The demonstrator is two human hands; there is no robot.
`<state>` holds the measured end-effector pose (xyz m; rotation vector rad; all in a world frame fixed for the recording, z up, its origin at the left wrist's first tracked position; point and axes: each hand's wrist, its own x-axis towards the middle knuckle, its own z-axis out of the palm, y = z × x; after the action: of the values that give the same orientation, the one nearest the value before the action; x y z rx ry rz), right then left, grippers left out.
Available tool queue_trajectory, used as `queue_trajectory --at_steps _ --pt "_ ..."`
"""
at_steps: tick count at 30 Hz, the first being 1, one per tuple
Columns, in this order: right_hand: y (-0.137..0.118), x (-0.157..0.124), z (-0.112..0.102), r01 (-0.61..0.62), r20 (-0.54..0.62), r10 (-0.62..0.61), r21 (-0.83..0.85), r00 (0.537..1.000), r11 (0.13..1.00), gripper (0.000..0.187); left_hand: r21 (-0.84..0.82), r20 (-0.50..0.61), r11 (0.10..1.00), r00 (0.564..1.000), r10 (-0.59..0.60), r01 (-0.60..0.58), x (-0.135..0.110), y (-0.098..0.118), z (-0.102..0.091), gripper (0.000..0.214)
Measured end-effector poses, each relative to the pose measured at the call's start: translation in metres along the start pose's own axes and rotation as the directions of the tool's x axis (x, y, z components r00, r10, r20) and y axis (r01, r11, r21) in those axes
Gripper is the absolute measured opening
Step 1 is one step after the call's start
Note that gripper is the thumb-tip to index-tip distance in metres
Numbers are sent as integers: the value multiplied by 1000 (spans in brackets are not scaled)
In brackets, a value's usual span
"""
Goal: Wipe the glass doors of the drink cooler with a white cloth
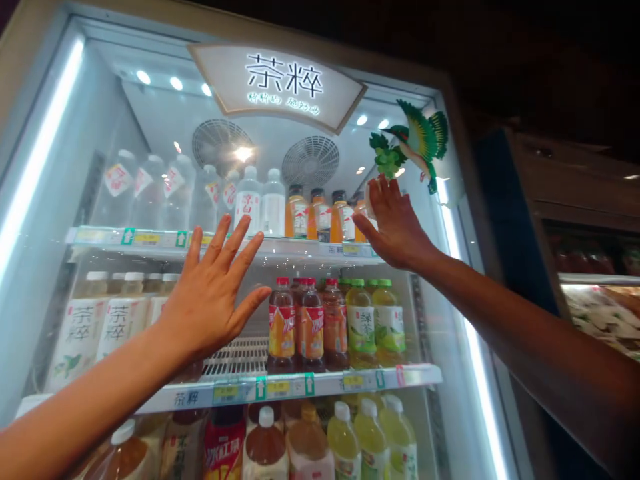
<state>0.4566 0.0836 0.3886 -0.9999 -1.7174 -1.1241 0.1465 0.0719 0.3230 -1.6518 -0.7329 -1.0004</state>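
My left hand is raised with its fingers spread and nothing in it, in front of the drinks fridge's upper and middle shelves. Behind it stand white-labelled tea bottles and red-capped iced tea bottles. My right hand is held up higher, open, fingers stretched upward. It is nearest to the kingfisher decoration with green leaves and partly covers a row of orange drink bottles. Whether either palm touches the fridge's glass front cannot be made out.
Clear water bottles stand on the top shelf. Green-capped tea bottles are on the middle shelf, larger bottles below. A lit sign spans the top. Another lit display stands at the right.
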Motion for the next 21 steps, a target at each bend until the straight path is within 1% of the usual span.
queue_trajectory --at_steps 1,2,3,4,5,6,7,8,9,10,11,12,13,14,15,16,17,18,19,20,21 --pt "1 -6 0 -2 -16 2 6 1000 1000 98 -6 -2 1000 1000 12 -12 4 6 3 72" --pt "-1 -14 0 71 -5 -71 16 997 997 99 -12 -6 1000 1000 25 -25 8 12 6 72" --pt "-5 -23 1 204 31 -205 32 978 978 101 -19 -11 999 999 38 -38 11 18 10 73" --pt "-7 -32 3 331 79 -335 56 939 942 104 -27 -15 998 999 51 -51 15 24 12 74" --pt "-6 -39 3 411 118 -417 70 901 909 105 -32 -20 997 998 62 -63 18 30 15 75" --pt "0 -45 3 411 127 -415 60 901 910 104 -36 -25 997 997 72 -73 21 36 17 75" --pt "10 -48 2 330 109 -331 33 937 944 99 -36 -32 996 996 79 -81 23 42 19 75" --pt "23 -51 1 195 66 -195 1 979 981 94 -34 -38 996 996 85 -87 25 48 21 75" --pt "33 -54 0 42 4 -42 -24 999 999 90 -31 -44 995 995 91 -92 26 53 22 74" --pt "41 -58 0 -74 -52 72 -34 996 997 88 -31 -47 995 994 97 -98 28 59 24 74" --pt "43 -64 1 -108 -80 105 -33 991 994 88 -34 -46 994 993 104 -106 29 65 26 74" --pt "40 -71 2 -58 -74 56 -27 996 998 90 -40 -44 993 993 111 -112 31 70 28 74" --pt "34 -78 4 58 -42 -59 -18 997 998 93 -45 -42 992 992 117 -119 34 75 29 75" --pt "28 -84 6 197 6 -197 -1 980 980 97 -49 -37 991 992 123 -125 36 79 31 75" --pt "24 -88 7 299 46 -300 15 953 954 100 -51 -33 990 991 129 -131 38 83 33 75" --pt "23 -88 7 335 66 -336 20 940 942 101 -50 -30 990 991 134 -135 40 86 34 75" --pt "28 -87 7 295 54 -295 9 954 956 98 -46 -28 989 990 136 -137 42 88 34 75" --pt "35 -84 7 187 13 -187 -11 982 982 93 -43 -28 989 990 137 -138 42 89 34 74" --pt "42 -83 7 43 -46 -44 -25 998 999 88 -40 -17 990 991 133 -134 41 89 34 74" --pt "46 -85 8 -90 -100 87 -24 991 996 83 -39 -3 991 992 128 -128 38 89 33 74" --pt "44 -91 10 -168 -133 166 -11 977 986 81 -41 9 992 993 119 -119 32 89 31 74"
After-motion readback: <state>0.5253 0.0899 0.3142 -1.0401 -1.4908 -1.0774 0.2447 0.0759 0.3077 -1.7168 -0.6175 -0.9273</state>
